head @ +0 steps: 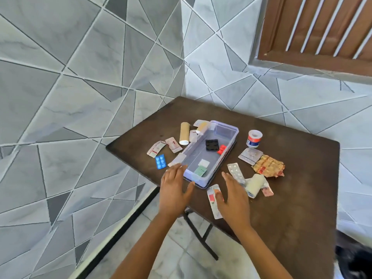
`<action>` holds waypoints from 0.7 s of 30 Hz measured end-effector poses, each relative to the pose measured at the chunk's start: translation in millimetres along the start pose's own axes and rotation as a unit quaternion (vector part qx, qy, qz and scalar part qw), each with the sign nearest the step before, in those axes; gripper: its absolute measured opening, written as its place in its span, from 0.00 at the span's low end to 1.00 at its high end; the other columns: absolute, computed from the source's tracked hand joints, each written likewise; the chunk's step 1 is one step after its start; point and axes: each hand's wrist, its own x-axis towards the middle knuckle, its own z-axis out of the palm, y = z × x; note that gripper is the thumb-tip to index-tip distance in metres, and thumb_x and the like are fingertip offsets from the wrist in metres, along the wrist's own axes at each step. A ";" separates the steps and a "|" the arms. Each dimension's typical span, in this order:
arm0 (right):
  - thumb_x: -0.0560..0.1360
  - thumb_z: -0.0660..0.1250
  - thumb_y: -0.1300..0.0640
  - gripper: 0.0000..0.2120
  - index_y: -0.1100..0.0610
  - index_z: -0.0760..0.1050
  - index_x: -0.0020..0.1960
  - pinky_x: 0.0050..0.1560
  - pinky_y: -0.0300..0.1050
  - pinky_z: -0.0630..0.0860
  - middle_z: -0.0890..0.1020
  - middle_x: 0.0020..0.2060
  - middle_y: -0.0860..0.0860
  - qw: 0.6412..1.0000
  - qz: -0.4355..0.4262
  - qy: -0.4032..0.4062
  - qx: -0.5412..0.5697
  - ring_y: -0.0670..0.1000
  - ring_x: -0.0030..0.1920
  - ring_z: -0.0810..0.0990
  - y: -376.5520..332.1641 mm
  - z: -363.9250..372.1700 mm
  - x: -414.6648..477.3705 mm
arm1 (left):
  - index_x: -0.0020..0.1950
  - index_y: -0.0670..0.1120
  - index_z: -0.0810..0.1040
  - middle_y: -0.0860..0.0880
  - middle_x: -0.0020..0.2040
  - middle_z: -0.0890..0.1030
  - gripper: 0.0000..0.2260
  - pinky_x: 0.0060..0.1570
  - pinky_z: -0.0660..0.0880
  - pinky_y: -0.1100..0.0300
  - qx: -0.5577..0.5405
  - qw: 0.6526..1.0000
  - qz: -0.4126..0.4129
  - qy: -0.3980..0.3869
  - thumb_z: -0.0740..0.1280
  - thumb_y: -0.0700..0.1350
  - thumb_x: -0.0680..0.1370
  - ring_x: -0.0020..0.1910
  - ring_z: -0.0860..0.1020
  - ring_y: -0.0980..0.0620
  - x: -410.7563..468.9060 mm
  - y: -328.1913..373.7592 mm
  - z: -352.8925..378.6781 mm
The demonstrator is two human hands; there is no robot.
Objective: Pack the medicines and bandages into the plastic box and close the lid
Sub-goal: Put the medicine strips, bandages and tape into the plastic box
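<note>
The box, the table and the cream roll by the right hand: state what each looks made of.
Box: clear plastic, slightly glossy; the tabletop and contents show through its walls.
Table: dark brown top, matt and worn, likely wood or laminate; the look leaves it open.
Cream roll: soft woven fabric, probably a bandage; its surface looks dull and fuzzy.

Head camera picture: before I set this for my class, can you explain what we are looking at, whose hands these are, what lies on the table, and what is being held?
It is one view from a camera worn on a person's head, looking down. The left hand and right hand are bare and open, holding nothing. On the dark table stands an open clear plastic box with a black strip, a red strip and two small packets inside. Around it lie pill strips, a blue blister pack, a brown bandage roll, a white bandage roll and a tape roll.
</note>
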 end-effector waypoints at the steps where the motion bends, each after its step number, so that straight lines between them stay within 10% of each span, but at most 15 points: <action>1: 0.75 0.63 0.54 0.24 0.58 0.66 0.69 0.70 0.51 0.66 0.72 0.68 0.56 1.000 0.011 0.011 0.000 0.55 0.70 0.69 1.1 0.7 2.6 | 0.66 0.47 0.73 0.47 0.68 0.74 0.22 0.67 0.68 0.50 -0.006 1.000 0.013 -0.006 0.64 0.52 0.74 0.67 0.72 0.46 6.6 -1.6 3.1; 12: 0.75 0.65 0.54 0.23 0.54 0.66 0.69 0.68 0.48 0.68 0.72 0.69 0.53 0.962 0.248 0.107 -0.026 0.54 0.68 0.71 0.6 9.3 -2.2 | 0.65 0.47 0.75 0.47 0.69 0.74 0.18 0.72 0.61 0.52 -0.080 0.952 0.233 -0.179 0.67 0.47 0.75 0.70 0.68 0.46 60.2 -0.2 44.8; 21: 0.77 0.61 0.59 0.19 0.53 0.68 0.68 0.67 0.47 0.70 0.74 0.67 0.53 0.963 0.251 0.054 -0.076 0.53 0.65 0.73 19.5 6.2 35.9 | 0.70 0.49 0.69 0.46 0.71 0.71 0.20 0.75 0.37 0.46 0.323 0.708 0.514 -0.360 0.63 0.45 0.77 0.76 0.56 0.45 80.4 31.1 89.3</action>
